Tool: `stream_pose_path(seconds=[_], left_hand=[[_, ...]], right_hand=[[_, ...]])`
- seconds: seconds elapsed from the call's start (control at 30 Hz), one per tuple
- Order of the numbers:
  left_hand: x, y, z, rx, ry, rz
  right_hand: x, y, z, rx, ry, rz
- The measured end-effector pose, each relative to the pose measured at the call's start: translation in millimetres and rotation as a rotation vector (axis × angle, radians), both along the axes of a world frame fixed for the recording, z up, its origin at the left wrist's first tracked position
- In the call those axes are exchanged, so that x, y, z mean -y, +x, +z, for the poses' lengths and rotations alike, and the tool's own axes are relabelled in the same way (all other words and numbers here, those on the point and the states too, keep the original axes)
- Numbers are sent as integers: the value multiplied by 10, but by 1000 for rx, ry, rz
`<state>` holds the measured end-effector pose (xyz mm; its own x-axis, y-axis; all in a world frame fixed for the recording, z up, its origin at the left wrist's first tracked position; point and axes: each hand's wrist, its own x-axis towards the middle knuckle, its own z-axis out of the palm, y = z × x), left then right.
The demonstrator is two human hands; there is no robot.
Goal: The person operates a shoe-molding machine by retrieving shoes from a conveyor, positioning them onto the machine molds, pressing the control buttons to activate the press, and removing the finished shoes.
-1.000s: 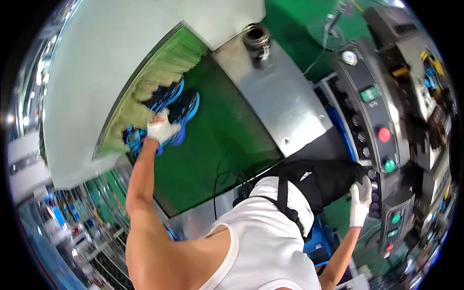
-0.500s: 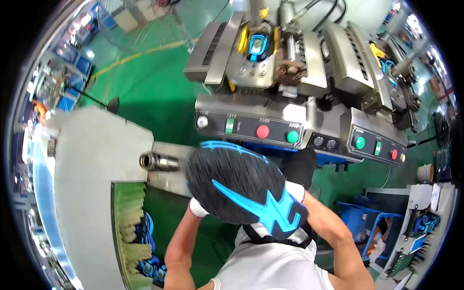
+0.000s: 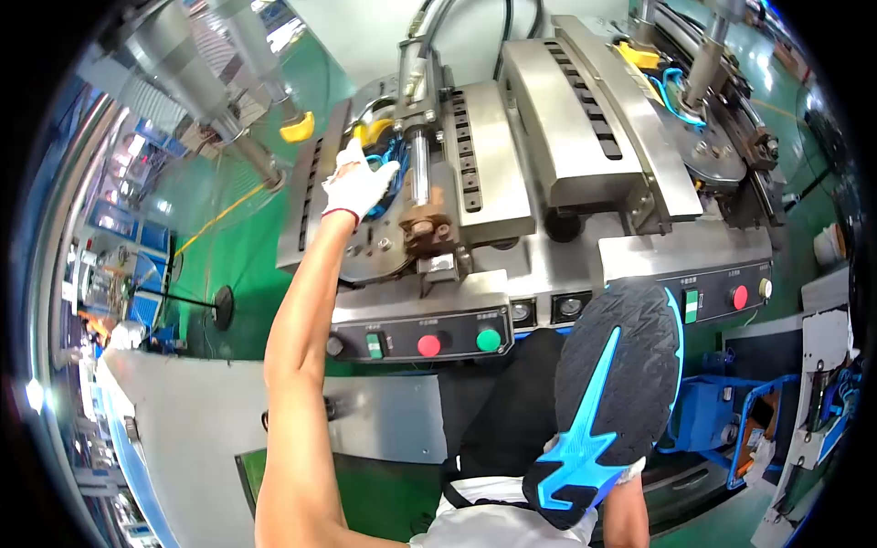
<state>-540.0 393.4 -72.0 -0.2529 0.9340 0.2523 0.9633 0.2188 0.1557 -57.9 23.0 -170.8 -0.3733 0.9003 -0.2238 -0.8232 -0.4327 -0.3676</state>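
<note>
- Shoe, sole toward the camera at 4 o'clock, black tread with a bright blue inlay; its upper is hidden behind the sole.
- The right hand, white-gloved, is clamped on the shoe's heel end; only scraps of glove show, and the fingers are covered.
- Person's lap at 6 o'clock, in black trousers, cut across by the shoe.
- Grey housing at 8 o'clock, partly covered by the left forearm, which also hides most of a dark metal cylinder.
- Control panel at 6 o'clock, with red and green buttons; its small lettering is unreadable.
- The left hand, gloved, reaches to 11 o'clock with thumb and fingers apart, over the near press. Beside it, blue-laced footwear sits in the press, mostly masked by glove and metal rod; whether they touch, I cannot tell.
- Second panel at 3 o'clock, its near end behind the shoe's toe.
- Blue crate at 4 o'clock, contents hard to make out.
- Second press at 1 to 2 o'clock, holding a blue loop whose full form is unclear.
- Racks at 9 o'clock, warped and blurred near the dark rim.
</note>
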Motion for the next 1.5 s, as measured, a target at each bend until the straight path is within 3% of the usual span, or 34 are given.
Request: stream_pose_path(seconds=[0.07, 0.17, 0.27, 0.3, 0.43, 0.5, 0.53, 0.6, 0.67, 0.7, 0.73, 0.8, 0.83, 0.87, 0.93, 1.03, 1.13, 1.23, 1.27, 1.33, 1.37, 1.4, 1.5], left_hand=[[-292, -8, -205, 50, -96, 68], [-541, -6, -95, -21, -183, 112], [-603, -270, 198, 14, -153, 10], [-509, -245, 450, 56, -138, -11], [287, -253, 1000, 157, 168, -42], [1025, -220, 1177, 224, 297, -63], [1416, -225, 1217, 272, 358, -91], [2319, -130, 1225, 489, 382, -44], [3124, -213, 917, 362, 469, -115], [3517, -244, 745, 393, 430, -116], [3881, -251, 577, 423, 387, -122], [4501, -178, 259, 616, 182, 39], [4728, -172, 31, 592, 172, 75], [4925, -192, -222, 564, 160, 109], [5298, -258, -726, 532, 94, 191], [5609, -313, -1169, 453, -66, 299], [5742, -361, -1405, 393, -173, 248], [5857, -390, -1719, 481, 14, 200], [5863, -400, -1797, 521, 13, 202], [5859, -423, -1831, 580, -6, 194], [5852, -412, -1905, 602, 9, 173], [5830, -400, -1825, 568, 0, 163], [5776, -414, -1742, 584, -7, 184]], right_hand=[[80, 53, 35, -120, -76, -69], [144, 53, 139, -363, -171, -154], [310, 79, 146, 271, 111, -198], [510, 239, -313, 50, 22, -195], [352, 48, -66, 519, -147, -249], [93, -188, 183, 350, -560, -288], [24, -293, 226, 368, -535, -266], [-64, -436, 247, 543, -250, -260], [-354, -607, 337, 757, 97, -190], [-556, -722, 439, 1054, 450, -130], [-801, -869, 627, 1542, 1011, -164], [-1351, -1327, 1015, 1775, 1641, -303], [-1569, -1709, 1249, 1259, 1034, 89], [-1788, -2091, 1486, 702, 338, 66], [-2139, -2651, 1898, 769, 404, 81], [-2898, -3193, 2060, 864, 440, 287], [-3732, -3601, 1937, 1147, 367, 399], [-4405, -3951, 1528, 1574, 500, 504], [-4263, -4128, 1558, 2064, 868, 457], [-4578, -4407, 1023, 2116, 800, 531], [-4418, -4515, 909, 2337, 849, 259], [-4443, -4526, 821, 2329, 810, 213], [-4372, -4537, 964, 2350, 753, 276]])
